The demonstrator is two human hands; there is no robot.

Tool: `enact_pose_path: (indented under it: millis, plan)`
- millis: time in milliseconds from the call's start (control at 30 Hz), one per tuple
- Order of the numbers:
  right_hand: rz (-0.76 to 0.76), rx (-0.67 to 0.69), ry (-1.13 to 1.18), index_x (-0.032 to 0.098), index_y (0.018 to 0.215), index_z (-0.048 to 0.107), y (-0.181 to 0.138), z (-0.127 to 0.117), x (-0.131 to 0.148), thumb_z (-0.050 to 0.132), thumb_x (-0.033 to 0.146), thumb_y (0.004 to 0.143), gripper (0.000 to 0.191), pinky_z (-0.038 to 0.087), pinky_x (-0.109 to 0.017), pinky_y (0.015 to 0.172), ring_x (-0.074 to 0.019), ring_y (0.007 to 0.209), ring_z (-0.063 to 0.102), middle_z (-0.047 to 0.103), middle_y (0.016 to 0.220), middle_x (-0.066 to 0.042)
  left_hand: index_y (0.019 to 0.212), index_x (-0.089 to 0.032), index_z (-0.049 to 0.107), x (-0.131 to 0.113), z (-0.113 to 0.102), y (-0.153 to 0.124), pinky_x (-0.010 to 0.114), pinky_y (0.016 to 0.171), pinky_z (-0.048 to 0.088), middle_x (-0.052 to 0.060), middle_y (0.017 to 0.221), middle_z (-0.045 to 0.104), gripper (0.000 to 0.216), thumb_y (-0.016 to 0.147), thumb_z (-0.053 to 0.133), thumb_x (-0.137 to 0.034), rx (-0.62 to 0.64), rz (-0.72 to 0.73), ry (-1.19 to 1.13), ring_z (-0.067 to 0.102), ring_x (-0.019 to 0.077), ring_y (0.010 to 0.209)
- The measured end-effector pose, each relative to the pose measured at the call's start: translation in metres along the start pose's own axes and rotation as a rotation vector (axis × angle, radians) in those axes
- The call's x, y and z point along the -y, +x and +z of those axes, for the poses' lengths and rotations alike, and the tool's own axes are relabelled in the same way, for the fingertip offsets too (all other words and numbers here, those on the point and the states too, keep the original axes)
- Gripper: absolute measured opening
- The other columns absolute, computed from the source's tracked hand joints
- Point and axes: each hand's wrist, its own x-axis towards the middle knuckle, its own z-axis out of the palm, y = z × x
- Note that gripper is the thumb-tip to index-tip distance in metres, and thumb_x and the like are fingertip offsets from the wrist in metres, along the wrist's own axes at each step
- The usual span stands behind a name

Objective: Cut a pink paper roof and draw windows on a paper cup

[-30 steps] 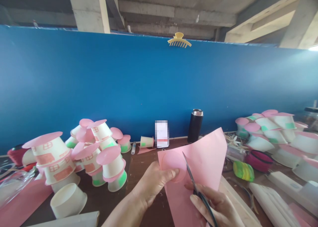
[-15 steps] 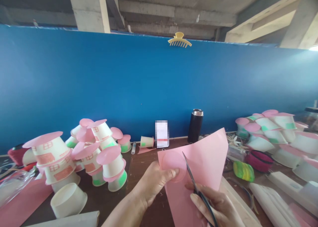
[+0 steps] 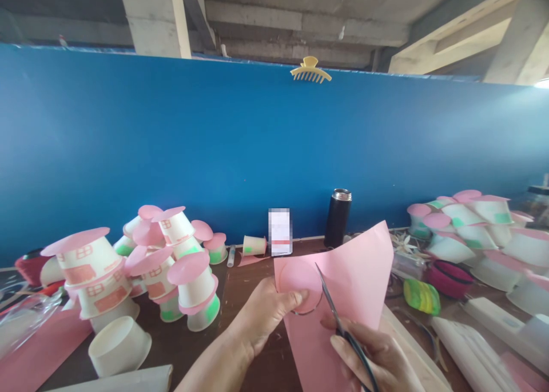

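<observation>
Cluttered table (image 3: 244, 283) w/ cups (image 3: 193, 289): left hand (image 3: 266, 315) pinches pink paper (image 3: 355, 266), right hand (image 3: 380, 360) clamps scissors (image 3: 329, 297) mid-circle cut; sheet prob. needs turning.

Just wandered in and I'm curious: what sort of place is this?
Probably a handicraft workbench: piles of paper cups capped with pink discs, the left hand holding pink paper while the right hand cuts it with scissors, concrete beams overhead.
</observation>
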Motion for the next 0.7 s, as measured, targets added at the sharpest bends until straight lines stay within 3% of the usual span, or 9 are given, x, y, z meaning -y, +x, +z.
enact_pose_path:
  millis: [700]
  plan:
    - [0.019, -0.012, 0.018, 0.011, 0.104, 0.071, -0.0024, 0.0, 0.0032, 0.067, 0.07, 0.063, 0.073, 0.035, -0.02, 0.039, -0.0076, 0.037, 0.044, 0.049, 0.044, 0.005, 0.102, -0.009, 0.07, 0.0067, 0.0011, 0.0033, 0.042, 0.084, 0.049, 0.014, 0.095, 0.074, 0.036, 0.077, 0.069, -0.034, -0.068, -0.004, -0.02, 0.066, 0.0348, 0.097]
